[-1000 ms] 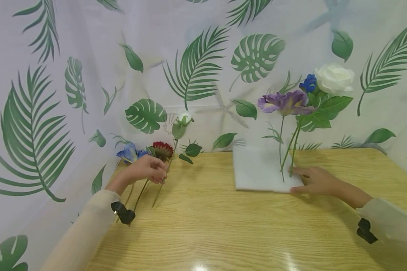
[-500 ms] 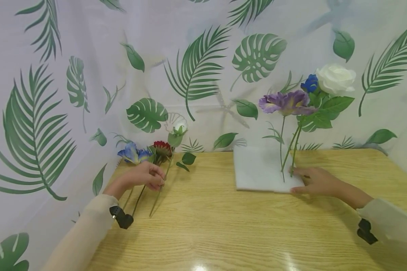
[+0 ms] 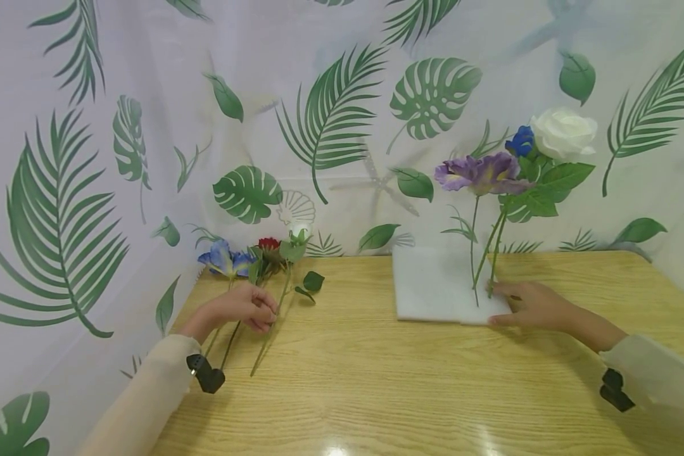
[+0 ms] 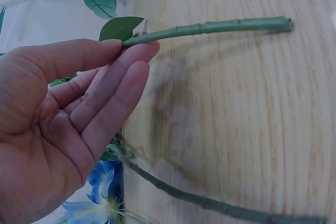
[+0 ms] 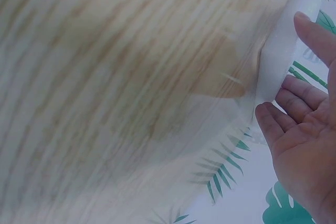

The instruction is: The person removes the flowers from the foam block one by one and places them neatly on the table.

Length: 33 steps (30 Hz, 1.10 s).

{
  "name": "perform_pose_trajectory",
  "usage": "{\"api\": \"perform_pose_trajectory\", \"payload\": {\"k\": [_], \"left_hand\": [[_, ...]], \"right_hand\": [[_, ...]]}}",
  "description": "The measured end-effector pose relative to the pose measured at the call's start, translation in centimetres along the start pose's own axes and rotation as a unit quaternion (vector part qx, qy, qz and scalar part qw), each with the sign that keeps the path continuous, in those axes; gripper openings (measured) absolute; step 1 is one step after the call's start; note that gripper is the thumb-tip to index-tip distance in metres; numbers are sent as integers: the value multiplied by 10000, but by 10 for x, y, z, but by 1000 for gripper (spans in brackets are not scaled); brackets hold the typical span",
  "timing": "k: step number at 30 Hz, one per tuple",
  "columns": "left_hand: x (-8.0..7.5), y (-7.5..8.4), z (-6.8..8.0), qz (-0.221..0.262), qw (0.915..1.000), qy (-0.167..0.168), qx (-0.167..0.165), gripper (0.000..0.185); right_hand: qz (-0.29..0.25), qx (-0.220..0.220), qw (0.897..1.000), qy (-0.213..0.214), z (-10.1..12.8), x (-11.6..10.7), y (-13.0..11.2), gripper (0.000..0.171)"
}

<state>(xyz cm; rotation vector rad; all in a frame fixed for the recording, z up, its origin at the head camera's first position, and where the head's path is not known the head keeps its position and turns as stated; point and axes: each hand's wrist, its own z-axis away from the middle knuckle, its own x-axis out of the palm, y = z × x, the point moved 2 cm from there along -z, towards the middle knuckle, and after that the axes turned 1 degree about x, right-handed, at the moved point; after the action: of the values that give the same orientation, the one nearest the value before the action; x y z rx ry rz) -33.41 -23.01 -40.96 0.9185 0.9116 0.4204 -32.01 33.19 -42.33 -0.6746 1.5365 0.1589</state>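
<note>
In the head view my left hand (image 3: 240, 304) pinches the stem of a white rosebud (image 3: 299, 230) between thumb and fingertips. Its cut stem end (image 4: 247, 24) points away from the fingers in the left wrist view, above the wooden table. A blue iris (image 3: 225, 261) and a dark red flower (image 3: 270, 244) lie beside that hand. My right hand (image 3: 538, 307) holds the right edge of a white foam block (image 3: 433, 288), thumb at the front corner. A purple iris (image 3: 481, 173), a white rose (image 3: 564, 133) and a blue bloom (image 3: 521, 140) stand upright at the block.
The wooden table (image 3: 342, 380) runs back to a white curtain (image 3: 342, 38) printed with green leaves, which also covers the left side. Tall stems rise from the foam just left of my right fingers.
My left hand has drawn the rosebud down and toward me, so its head sits lower and its stem end nearer. The right hand and foam block stay in place.
</note>
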Motion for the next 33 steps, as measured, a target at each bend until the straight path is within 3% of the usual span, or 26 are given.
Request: {"api": "perform_pose_trajectory", "payload": {"k": [22,33], "left_hand": [[6,-13,2,183,9992,-353,-71,28],[2,-21,5,237,9993,-267,-123,29]], "right_hand": [[223,-20,9998,2,-1,0,1,79],[224,-64,9997,21,-1,-2,-3,78]]}}
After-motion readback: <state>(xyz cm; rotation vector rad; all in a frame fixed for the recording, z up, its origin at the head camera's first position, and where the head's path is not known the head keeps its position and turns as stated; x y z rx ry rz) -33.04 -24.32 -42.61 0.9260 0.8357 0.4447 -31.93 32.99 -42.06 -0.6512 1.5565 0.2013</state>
